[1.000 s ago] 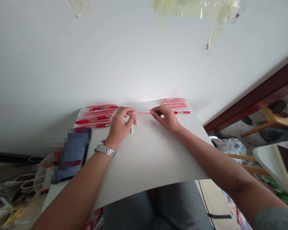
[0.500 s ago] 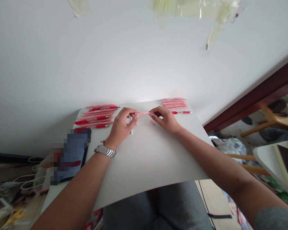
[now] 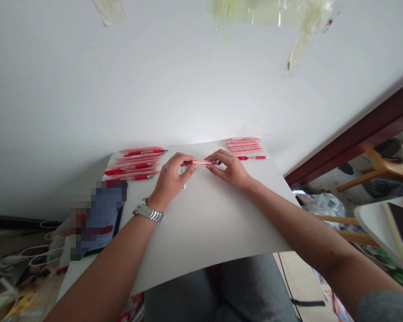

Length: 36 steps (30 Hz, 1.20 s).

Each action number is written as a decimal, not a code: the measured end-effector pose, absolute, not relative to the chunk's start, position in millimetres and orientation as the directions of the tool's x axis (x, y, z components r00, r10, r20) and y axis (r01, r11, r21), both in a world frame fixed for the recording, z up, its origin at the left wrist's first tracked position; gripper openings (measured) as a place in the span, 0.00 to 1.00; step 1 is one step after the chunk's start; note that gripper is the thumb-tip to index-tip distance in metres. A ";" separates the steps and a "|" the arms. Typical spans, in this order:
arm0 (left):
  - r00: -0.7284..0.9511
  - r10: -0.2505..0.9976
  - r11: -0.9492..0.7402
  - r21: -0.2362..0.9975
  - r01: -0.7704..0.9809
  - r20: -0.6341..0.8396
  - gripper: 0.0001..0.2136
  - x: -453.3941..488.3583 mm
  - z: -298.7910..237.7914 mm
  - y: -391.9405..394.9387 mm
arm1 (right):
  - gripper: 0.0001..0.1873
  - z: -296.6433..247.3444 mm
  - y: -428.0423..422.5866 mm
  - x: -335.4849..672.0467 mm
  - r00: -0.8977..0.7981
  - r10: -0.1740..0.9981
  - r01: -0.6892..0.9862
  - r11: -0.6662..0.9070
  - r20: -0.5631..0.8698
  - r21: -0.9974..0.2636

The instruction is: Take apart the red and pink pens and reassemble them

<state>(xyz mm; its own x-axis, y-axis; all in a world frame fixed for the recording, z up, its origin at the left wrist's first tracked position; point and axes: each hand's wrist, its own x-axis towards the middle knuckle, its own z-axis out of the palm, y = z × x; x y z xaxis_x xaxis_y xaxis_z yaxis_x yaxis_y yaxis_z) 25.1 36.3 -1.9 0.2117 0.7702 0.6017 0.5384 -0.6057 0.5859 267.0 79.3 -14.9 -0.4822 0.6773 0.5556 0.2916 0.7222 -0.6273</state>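
Both hands pinch a pink pen (image 3: 201,163) held level above the white table (image 3: 201,223). My left hand (image 3: 170,175), with a metal watch on the wrist, grips its left part between thumb and fingertips. From the other side, my right hand (image 3: 231,169) closes thumb and fingers on the pen's right part, and a darker reddish end shows between those fingers. A thin white object (image 3: 184,185) lies on the table, partly hidden behind my left hand. Just beyond my right hand is a red pen (image 3: 251,158).
Several pink pens (image 3: 244,145) lie side by side at the back right. At the back left is a group of pink and red pens (image 3: 137,162). A dark tablet-like device (image 3: 104,219), partly pixelated, rests along the left edge. The wall (image 3: 188,89) rises directly behind the table.
The pen between my hands has come slightly lower. My right fingers have shifted left along it. A small pink piece seen below my right hand earlier is no longer visible on the table.
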 end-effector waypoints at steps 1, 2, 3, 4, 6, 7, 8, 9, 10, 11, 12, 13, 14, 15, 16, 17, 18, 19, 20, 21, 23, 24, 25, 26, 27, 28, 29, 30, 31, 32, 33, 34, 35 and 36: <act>0.218 0.772 -0.605 0.586 0.539 0.596 0.05 25.2 -2.0 36.1 | 0.13 -15.2 79.4 266.9 -0.481 0.673 0.290 0.727 0.561 -0.623; 0.225 0.775 -0.604 0.586 0.540 0.591 0.05 25.2 -2.1 35.9 | 0.13 -15.4 79.5 266.7 -0.478 0.672 0.290 0.729 0.566 -0.620; 0.231 0.777 -0.603 0.587 0.540 0.585 0.05 25.2 -2.3 35.8 | 0.13 -15.6 79.6 266.5 -0.477 0.671 0.290 0.730 0.567 -0.620; 0.235 0.779 -0.601 0.588 0.541 0.580 0.04 25.3 -2.3 35.5 | 0.13 -15.5 79.5 266.2 -0.477 0.671 0.289 0.730 0.568 -0.619; 0.239 0.783 -0.598 0.591 0.542 0.574 0.04 25.4 -2.2 35.0 | 0.12 -15.1 79.3 265.8 -0.485 0.667 0.286 0.732 0.566 -0.618; 0.240 0.784 -0.598 0.592 0.540 0.573 0.04 25.6 -1.9 34.6 | 0.12 -14.7 79.2 265.6 -0.491 0.664 0.284 0.734 0.564 -0.617; 0.239 0.783 -0.599 0.593 0.538 0.574 0.04 25.7 -1.6 34.3 | 0.12 -14.3 79.0 265.6 -0.498 0.661 0.281 0.736 0.562 -0.616; 0.238 0.781 -0.602 0.593 0.535 0.578 0.04 25.9 -1.2 34.0 | 0.11 -14.0 78.8 265.5 -0.503 0.658 0.279 0.737 0.560 -0.616; 0.237 0.778 -0.605 0.593 0.531 0.581 0.04 26.1 -0.9 33.7 | 0.11 -13.7 78.7 265.4 -0.506 0.657 0.277 0.737 0.559 -0.616; 0.233 0.777 -0.606 0.595 0.529 0.585 0.04 26.3 -0.5 33.5 | 0.11 -13.6 78.7 265.4 -0.510 0.656 0.276 0.737 0.556 -0.616; 0.227 0.777 -0.605 0.597 0.527 0.587 0.05 26.4 -0.3 33.2 | 0.11 -13.7 78.7 265.3 -0.512 0.656 0.275 0.737 0.555 -0.617; 0.219 0.779 -0.601 0.601 0.528 0.588 0.05 26.6 0.0 33.1 | 0.10 -13.8 78.7 265.1 -0.512 0.657 0.275 0.735 0.553 -0.619; 0.206 0.783 -0.593 0.604 0.532 0.587 0.06 26.7 0.2 33.1 | 0.10 -14.0 78.9 265.0 -0.509 0.661 0.277 0.732 0.552 -0.622; 0.192 0.788 -0.583 0.608 0.540 0.585 0.06 26.8 0.3 33.2 | 0.10 -14.2 79.0 264.8 -0.504 0.666 0.280 0.728 0.549 -0.626; 0.178 0.792 -0.573 0.609 0.549 0.584 0.06 26.7 0.4 33.6 | 0.09 -14.4 79.2 264.7 -0.497 0.674 0.286 0.721 0.546 -0.630; 0.164 0.795 -0.563 0.609 0.559 0.584 0.07 26.4 0.5 34.1 | 0.09 -14.7 79.5 264.7 -0.486 0.687 0.300 0.712 0.541 -0.635; 0.147 0.796 -0.553 0.606 0.571 0.587 0.07 25.9 0.4 34.8 | 0.09 -15.1 79.9 264.9 -0.468 0.704 0.322 0.699 0.534 -0.639; 0.126 0.796 -0.542 0.604 0.585 0.592 0.08 25.2 0.1 35.8 | 0.09 -15.6 80.5 265.3 -0.446 0.724 0.351 0.682 0.525 -0.642; 0.102 0.796 -0.528 0.601 0.600 0.597 0.08 24.2 -0.4 36.9 | 0.09 -16.4 81.3 265.8 -0.423 0.746 0.386 0.662 0.515 -0.643; 0.072 0.797 -0.509 0.601 0.616 0.600 0.08 23.1 -1.2 38.1 | 0.08 -17.4 82.4 266.6 -0.400 0.767 0.423 0.640 0.502 -0.641; 0.014 0.803 -0.464 0.611 0.642 0.596 0.08 20.5 -3.3 40.5 | 0.07 -20.2 84.9 268.5 -0.369 0.798 0.489 0.603 0.477 -0.630; -0.010 0.807 -0.444 0.617 0.650 0.590 0.08 19.2 -4.5 41.6 | 0.06 -21.8 86.3 269.5 -0.364 0.805 0.512 0.593 0.468 -0.621; -0.029 0.810 -0.427 0.623 0.655 0.585 0.08 18.0 -5.7 42.5 | 0.06 -23.4 87.6 270.4 -0.364 0.808 0.531 0.588 0.463 -0.610; -0.045 0.813 -0.413 0.628 0.660 0.581 0.08 16.9 -6.8 43.4 | 0.05 -24.9 88.8 271.2 -0.365 0.810 0.546 0.586 0.459 -0.599; -0.058 0.815 -0.400 0.632 0.663 0.577 0.08 16.0 -7.7 44.1 | 0.04 -26.2 89.8 271.9 -0.366 0.811 0.560 0.584 0.457 -0.588; -0.069 0.818 -0.388 0.637 0.666 0.571 0.08 15.2 -8.5 44.8 | 0.03 -27.2 90.6 272.4 -0.366 0.812 0.572 0.581 0.454 -0.579; -0.080 0.822 -0.376 0.642 0.668 0.564 0.08 14.5 -9.2 45.4 | 0.02 -27.9 91.1 272.7 -0.366 0.814 0.582 0.578 0.451 -0.572; -0.090 0.826 -0.363 0.648 0.670 0.556 0.08 13.9 -9.8 45.9 | 0.01 -28.4 91.3 272.9 -0.365 0.817 0.590 0.574 0.447 -0.568; -0.099 0.831 -0.350 0.654 0.671 0.547 0.08 13.3 -10.3 46.5 | 0.01 -28.7 91.5 272.9 -0.364 0.819 0.594 0.571 0.443 -0.567; -0.108 0.837 -0.337 0.661 0.671 0.536 0.08 12.8 -10.9 47.1 | 0.01 -28.9 91.5 272.9 -0.364 0.821 0.594 0.568 0.439 -0.570; -0.117 0.843 -0.323 0.669 0.669 0.524 0.08 12.2 -11.5 47.7 | 0.02 -29.0 91.6 272.9 -0.365 0.824 0.591 0.565 0.433 -0.576; -0.125 0.850 -0.311 0.679 0.665 0.512 0.08 11.7 -12.2 48.4 | 0.02 -29.2 91.6 272.9 -0.365 0.827 0.587 0.561 0.428 -0.584; -0.132 0.857 -0.300 0.690 0.659 0.498 0.08 11.2 -12.9 49.0 | 0.03 -29.5 91.8 272.8 -0.365 0.829 0.582 0.559 0.424 -0.591; -0.138 0.864 -0.289 0.702 0.651 0.483 0.08 10.7 -13.6 49.6 | 0.04 -29.9 92.0 272.9 -0.365 0.830 0.578 0.558 0.422 -0.596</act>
